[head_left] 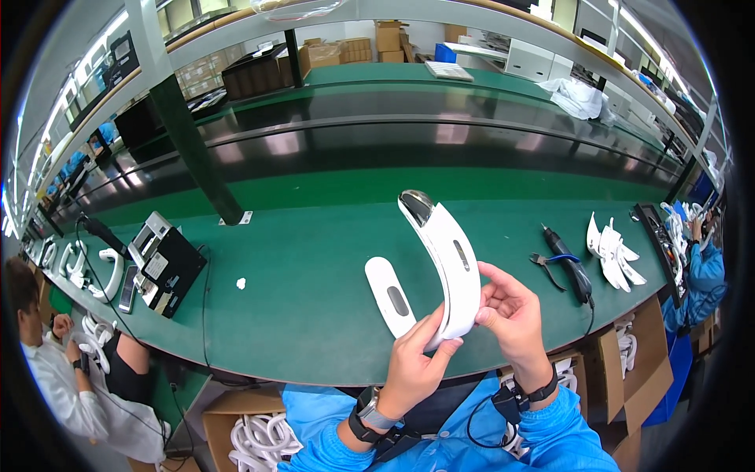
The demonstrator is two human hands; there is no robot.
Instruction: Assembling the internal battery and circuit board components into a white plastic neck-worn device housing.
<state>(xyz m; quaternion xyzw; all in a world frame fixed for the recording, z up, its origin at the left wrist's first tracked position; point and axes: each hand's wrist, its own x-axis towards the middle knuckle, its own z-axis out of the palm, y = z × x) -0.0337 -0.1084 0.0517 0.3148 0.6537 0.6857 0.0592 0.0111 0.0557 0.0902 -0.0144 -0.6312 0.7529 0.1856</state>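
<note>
Black box (pixel 174 269) on the green bench (pixel 303 275) way over left, then a white cover (pixel 385 285) lying just beside my left hand (pixel 417 362). That hand's pinching the bottom of the curved white shell (pixel 456 267), up over the bench, and my right hand (pixel 511 312) grips its right edge. Then pliers (pixel 550 270), a screwdriver (pixel 578 279), white pieces (pixel 613 252).

I'm looking across a green workbench (pixel 307 236) with a glossy dark conveyor belt (pixel 377 143) behind it. On my feed a pale shelf beam (pixel 377 9) spans overhead, meeting a partly green post (pixel 193 141). Farther off I make out cartons (pixel 389 36), a white wall (pixel 429 33), white cabinets (pixel 527 60), windows (pixel 180 13) and tube lights (pixel 104 36); the belt shows bright reflections.
</note>
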